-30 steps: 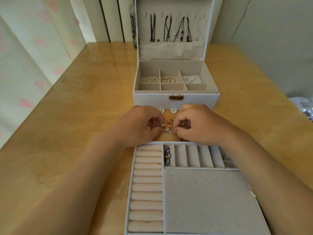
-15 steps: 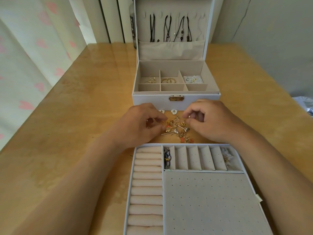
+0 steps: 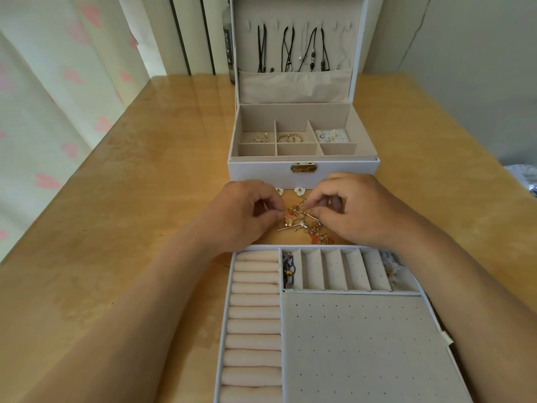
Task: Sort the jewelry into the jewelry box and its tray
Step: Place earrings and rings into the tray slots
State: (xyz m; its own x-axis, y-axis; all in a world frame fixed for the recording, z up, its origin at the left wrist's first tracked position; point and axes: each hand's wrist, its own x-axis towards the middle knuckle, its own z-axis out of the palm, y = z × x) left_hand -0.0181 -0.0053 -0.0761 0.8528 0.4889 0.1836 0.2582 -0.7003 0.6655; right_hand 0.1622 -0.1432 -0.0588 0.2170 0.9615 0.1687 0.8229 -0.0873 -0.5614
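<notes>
A small heap of gold and orange jewelry (image 3: 303, 225) lies on the wooden table between the white jewelry box (image 3: 302, 171) and its tray (image 3: 351, 344). My left hand (image 3: 247, 213) pinches a piece at the heap's left edge. My right hand (image 3: 357, 207) pinches a piece at the heap's upper right. The box stands open with necklaces (image 3: 290, 49) hanging in its lid and rings in its back compartments. The tray holds a dark bracelet (image 3: 289, 270) in its leftmost slot and white flower pieces (image 3: 390, 267) in the rightmost.
Two white heart-shaped pieces (image 3: 297, 191) lie against the box's front. A dark bottle (image 3: 227, 45) stands behind the box on the left. Curtains hang along the left, a wall on the right. A plastic bag (image 3: 523, 181) shows at the right edge.
My hands parted from the heap half a second ago. Now both fingertips are back on its pieces, the right hand having come in toward the middle.
</notes>
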